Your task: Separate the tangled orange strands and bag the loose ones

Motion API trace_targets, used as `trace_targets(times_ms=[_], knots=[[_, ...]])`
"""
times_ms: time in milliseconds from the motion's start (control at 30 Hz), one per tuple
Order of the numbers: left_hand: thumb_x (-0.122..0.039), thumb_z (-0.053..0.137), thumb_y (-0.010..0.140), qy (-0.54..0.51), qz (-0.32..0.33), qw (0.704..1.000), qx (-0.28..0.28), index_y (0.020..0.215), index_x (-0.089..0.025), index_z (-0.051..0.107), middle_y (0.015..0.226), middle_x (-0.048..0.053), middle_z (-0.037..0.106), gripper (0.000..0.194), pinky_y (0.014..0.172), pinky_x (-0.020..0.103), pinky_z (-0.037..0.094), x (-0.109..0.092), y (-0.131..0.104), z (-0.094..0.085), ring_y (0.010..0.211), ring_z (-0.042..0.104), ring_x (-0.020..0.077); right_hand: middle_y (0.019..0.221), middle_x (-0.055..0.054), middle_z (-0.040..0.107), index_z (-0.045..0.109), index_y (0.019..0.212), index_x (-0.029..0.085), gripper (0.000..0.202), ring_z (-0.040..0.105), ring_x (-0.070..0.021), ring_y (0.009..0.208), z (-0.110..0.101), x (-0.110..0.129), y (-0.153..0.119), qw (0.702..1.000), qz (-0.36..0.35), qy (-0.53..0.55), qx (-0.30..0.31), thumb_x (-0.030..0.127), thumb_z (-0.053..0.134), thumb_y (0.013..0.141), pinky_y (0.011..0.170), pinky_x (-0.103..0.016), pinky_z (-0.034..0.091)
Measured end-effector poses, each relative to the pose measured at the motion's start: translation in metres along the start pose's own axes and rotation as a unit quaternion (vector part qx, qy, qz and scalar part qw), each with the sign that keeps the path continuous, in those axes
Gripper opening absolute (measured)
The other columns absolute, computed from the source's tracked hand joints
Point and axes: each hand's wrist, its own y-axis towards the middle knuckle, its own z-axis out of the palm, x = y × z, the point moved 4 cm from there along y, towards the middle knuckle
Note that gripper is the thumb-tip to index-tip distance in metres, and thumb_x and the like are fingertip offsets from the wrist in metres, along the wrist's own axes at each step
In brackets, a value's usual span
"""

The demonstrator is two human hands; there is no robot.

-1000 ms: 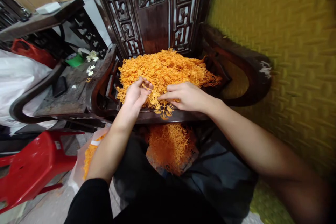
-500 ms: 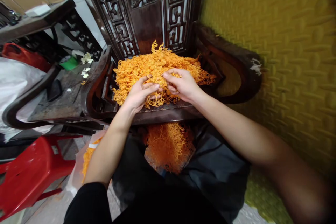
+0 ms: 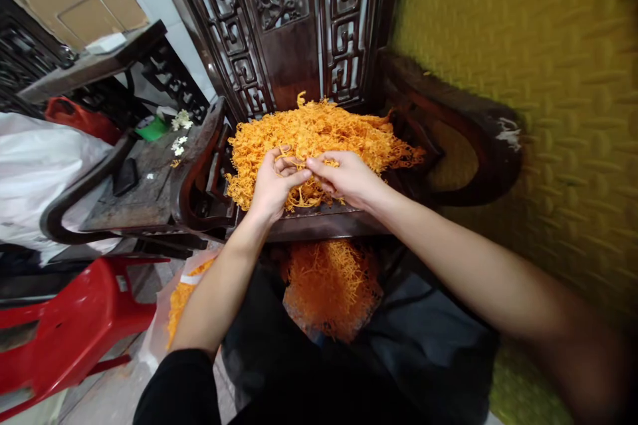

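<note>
A large heap of curly orange strands (image 3: 319, 123) lies on the seat of a dark carved wooden chair (image 3: 294, 53). At the heap's front edge my left hand (image 3: 279, 179) is closed on an orange strand, thumb pointing right. My right hand (image 3: 341, 176) pinches the strands just beside it, and the fingertips of both hands nearly touch. A few thin strands hang below the fingers. Exactly which piece each hand grips is partly hidden by the fingers.
Below the seat, between my legs, is a bag of orange strands (image 3: 331, 285). Left are another bag (image 3: 182, 299), a red plastic stool (image 3: 80, 325), and a wooden seat (image 3: 134, 202) with a dark phone-like object (image 3: 125, 176). A yellow textured mat (image 3: 548, 80) stands right.
My hands have come closer together, with the fingertips now meeting over the strands. The whole view has shifted, so the surroundings appear further right and slightly lower.
</note>
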Motion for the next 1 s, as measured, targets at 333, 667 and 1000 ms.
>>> trace_targets(times_ms=[333, 667, 1000], knots=[[-0.014, 0.091, 0.061, 0.101, -0.053, 0.993, 0.026, 0.104, -0.019, 0.049, 0.069, -0.003, 0.066, 0.061, 0.044, 0.019, 0.035, -0.009, -0.01, 0.006, 0.052, 0.066, 0.0131, 0.067, -0.002, 0.061, 0.062, 0.073, 0.018, 0.024, 0.052, -0.0166, 0.065, -0.031, 0.027, 0.007, 0.893, -0.206, -0.383, -0.111, 0.034, 0.066, 0.091, 0.068, -0.033, 0.039], [-0.016, 0.087, 0.066, 0.063, -0.048, 0.994, 0.07, 0.112, -0.018, 0.051, 0.07, -0.004, 0.066, 0.058, 0.044, 0.017, 0.035, -0.022, -0.01, -0.004, 0.053, 0.067, 0.0111, 0.089, -0.011, 0.074, 0.049, 0.072, 0.02, 0.023, 0.06, -0.0118, 0.048, -0.069, 0.026, 0.012, 0.992, -0.045, 0.006, -0.116, 0.023, 0.071, 0.078, 0.035, -0.02, 0.018], [-0.029, 0.083, 0.075, 0.124, -0.021, 0.989, 0.083, 0.101, -0.018, 0.052, 0.073, -0.001, 0.071, 0.041, 0.045, 0.018, 0.041, -0.016, -0.004, 0.001, 0.054, 0.063, 0.0097, 0.1, -0.008, 0.079, 0.08, 0.113, 0.017, 0.033, 0.075, -0.0202, 0.081, -0.044, 0.044, -0.027, 0.96, -0.207, -0.185, -0.05, 0.035, 0.074, 0.086, 0.068, -0.032, 0.059]])
